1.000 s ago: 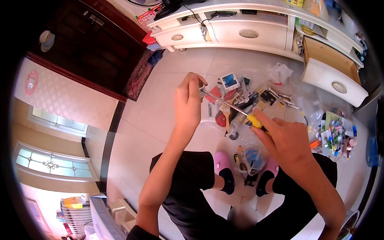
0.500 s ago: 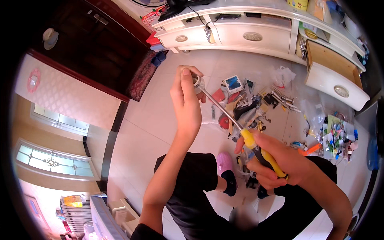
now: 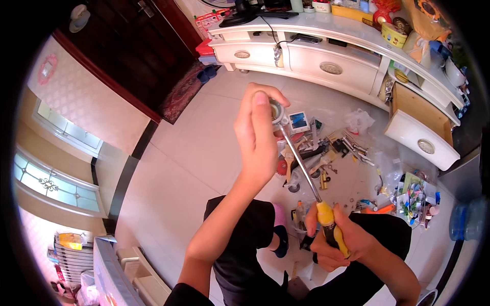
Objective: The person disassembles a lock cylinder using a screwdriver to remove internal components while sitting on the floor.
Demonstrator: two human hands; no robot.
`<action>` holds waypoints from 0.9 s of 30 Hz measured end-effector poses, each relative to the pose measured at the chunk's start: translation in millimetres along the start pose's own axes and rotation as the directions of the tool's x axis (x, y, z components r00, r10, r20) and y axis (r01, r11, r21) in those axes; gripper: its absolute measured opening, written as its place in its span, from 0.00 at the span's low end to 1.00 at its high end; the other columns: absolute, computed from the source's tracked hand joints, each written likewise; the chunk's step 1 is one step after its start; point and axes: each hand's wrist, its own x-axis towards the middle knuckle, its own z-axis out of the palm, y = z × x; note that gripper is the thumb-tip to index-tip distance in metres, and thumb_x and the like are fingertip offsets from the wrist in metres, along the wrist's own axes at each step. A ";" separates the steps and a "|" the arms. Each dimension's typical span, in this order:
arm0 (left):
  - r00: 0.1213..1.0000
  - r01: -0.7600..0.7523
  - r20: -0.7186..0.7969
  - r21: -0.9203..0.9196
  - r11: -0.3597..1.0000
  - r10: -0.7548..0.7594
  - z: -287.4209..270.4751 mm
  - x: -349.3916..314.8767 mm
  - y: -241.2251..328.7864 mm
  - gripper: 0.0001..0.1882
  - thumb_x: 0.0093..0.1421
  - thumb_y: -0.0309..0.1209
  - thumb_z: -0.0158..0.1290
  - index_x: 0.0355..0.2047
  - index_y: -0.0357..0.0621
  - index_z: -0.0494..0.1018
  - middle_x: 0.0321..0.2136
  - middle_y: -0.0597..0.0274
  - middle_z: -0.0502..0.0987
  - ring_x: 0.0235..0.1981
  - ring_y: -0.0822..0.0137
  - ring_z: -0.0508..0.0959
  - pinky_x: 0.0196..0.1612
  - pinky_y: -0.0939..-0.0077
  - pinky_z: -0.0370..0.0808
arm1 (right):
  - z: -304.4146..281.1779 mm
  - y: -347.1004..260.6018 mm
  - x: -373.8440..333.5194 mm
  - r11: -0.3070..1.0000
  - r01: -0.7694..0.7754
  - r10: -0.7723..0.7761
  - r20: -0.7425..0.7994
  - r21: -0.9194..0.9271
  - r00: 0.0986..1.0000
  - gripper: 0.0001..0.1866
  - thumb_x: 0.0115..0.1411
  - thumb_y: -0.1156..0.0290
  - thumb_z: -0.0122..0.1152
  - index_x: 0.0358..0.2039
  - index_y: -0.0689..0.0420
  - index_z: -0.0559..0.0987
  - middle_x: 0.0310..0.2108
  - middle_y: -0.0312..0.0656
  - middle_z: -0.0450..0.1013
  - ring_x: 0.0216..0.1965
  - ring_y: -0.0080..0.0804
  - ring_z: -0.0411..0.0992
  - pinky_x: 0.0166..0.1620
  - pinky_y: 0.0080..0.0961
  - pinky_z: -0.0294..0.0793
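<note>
Item: small round metal part (image 3: pixel 276 108), raised above the floor clutter, pinched in our left hand (image 3: pixel 258 135), fingers closed around it. Screwdriver (image 3: pixel 306 176): its tip meets the part; yellow-and-black handle gripped in our closed right hand (image 3: pixel 337 239). Below the part on the tiled floor (image 3: pixel 204 148): a small square blue-and-white box (image 3: pixel 298 122), a clear plastic bag (image 3: pixel 359 121), loose metal pieces (image 3: pixel 352 148), a red disc (image 3: pixel 281 166). Beyond them, white cabinet (image 3: pixel 326 64), one drawer (image 3: pixel 421 130) pulled open.
</note>
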 end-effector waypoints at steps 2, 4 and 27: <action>0.997 0.077 -0.028 0.065 0.995 -0.075 3.4 -1.9 12.2 0.17 0.69 0.35 0.32 0.30 0.40 0.67 0.24 0.66 0.66 0.21 0.80 0.64 0.22 0.86 0.63 | 2.0 1.7 5.8 0.997 0.052 -0.056 0.089 0.051 0.994 0.32 0.63 0.37 0.23 0.42 0.54 0.61 0.07 0.34 0.55 0.04 0.21 0.52 0.10 0.16 0.53; 0.987 -0.081 -0.128 0.156 0.984 0.102 -11.2 11.3 7.8 0.15 0.67 0.41 0.33 0.31 0.46 0.62 0.16 0.63 0.63 0.16 0.71 0.64 0.21 0.79 0.63 | 11.2 10.8 11.5 0.972 0.009 -0.050 0.172 0.235 0.984 0.32 0.63 0.38 0.25 0.42 0.56 0.62 0.07 0.33 0.55 0.03 0.20 0.51 0.08 0.14 0.52; 0.267 0.749 0.283 0.541 0.383 -0.921 -94.0 -7.5 -171.3 0.12 0.62 0.43 0.43 0.39 0.50 0.67 0.21 0.71 0.66 0.22 0.76 0.67 0.31 0.84 0.67 | -149.2 -136.2 -108.9 0.551 0.261 -0.825 -0.565 -0.793 0.025 0.12 0.58 0.63 0.60 0.25 0.54 0.69 0.15 0.32 0.64 0.17 0.23 0.62 0.26 0.21 0.64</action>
